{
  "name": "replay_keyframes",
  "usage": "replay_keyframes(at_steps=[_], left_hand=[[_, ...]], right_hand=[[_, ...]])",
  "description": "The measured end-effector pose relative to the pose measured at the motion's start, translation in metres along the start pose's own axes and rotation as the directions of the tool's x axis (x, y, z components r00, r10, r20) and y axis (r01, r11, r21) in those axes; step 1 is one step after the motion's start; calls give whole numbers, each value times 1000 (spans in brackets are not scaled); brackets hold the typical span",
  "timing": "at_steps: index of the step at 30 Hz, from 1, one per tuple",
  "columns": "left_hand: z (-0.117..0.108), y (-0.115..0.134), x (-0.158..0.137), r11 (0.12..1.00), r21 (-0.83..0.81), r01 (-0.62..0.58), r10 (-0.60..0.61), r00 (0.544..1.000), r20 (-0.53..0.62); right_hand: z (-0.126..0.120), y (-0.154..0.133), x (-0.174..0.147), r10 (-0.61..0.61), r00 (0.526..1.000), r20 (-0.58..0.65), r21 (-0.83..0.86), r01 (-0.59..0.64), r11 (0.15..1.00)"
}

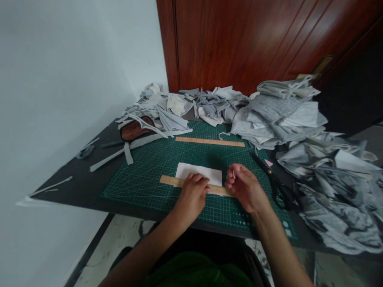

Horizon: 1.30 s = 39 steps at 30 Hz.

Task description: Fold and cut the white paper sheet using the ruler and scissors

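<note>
A piece of white fabric [200, 170] lies on the green cutting mat [143, 171], with a wooden ruler [168, 180] across its near part. My left hand [194, 193] presses and grips the ruler near its middle, fingers curled over it. Just past the fabric's right edge, my right hand [243, 187] is closed in a pinch beside the ruler's right end. A small pink piece [234, 174] shows between its fingers; it resembles tailor's chalk, but most of it is hidden. The right hand covers that end of the ruler.
Farther back lies a second wooden ruler [209, 141]. Black scissors [279, 189] and a pink triangular piece [268, 162] are to the right. Grey fabric piles [275, 115] line the back and right. A brown, dark-edged piece [136, 129] sits among strips at left.
</note>
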<state>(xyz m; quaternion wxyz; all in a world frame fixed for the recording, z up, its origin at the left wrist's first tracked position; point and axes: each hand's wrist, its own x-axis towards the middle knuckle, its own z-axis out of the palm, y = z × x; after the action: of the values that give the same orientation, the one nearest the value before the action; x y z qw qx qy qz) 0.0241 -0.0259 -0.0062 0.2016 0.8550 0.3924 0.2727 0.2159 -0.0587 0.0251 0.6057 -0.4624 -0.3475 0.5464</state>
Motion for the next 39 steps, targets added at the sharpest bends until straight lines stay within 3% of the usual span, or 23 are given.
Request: replay_keyframes(at_steps=[2,4,9,12,16,23,29,39], left_hand=[[0,1,-2,1000,13,-2,2,1000,1],[-1,3,-5,999,31,-15,15,1000,28],[-3,6,-9,998,50,-27,25,998,57],[-4,6,-11,999,36,-22,20,998,59],[-5,8,-11,995,92,-26,19,997,79],[-10,10,-11,990,141,-29,17,996,85],[-12,9,-11,993,114,-18,10,997,74],[-13,7,-12,986,153,-61,47,995,91]], right_hand=[[1,0,-5,-19,995,103,-356,54,933],[3,1,-11,-7,979,206,-606,133,784],[-4,2,-15,75,943,324,-719,194,668],[-19,2,-11,54,932,357,-811,281,514],[-36,3,-10,165,941,297,-911,227,343],[-35,4,-11,232,944,235,-937,157,311],[-28,2,-16,198,954,224,-940,159,301],[-29,1,-18,261,962,81,-983,33,182]])
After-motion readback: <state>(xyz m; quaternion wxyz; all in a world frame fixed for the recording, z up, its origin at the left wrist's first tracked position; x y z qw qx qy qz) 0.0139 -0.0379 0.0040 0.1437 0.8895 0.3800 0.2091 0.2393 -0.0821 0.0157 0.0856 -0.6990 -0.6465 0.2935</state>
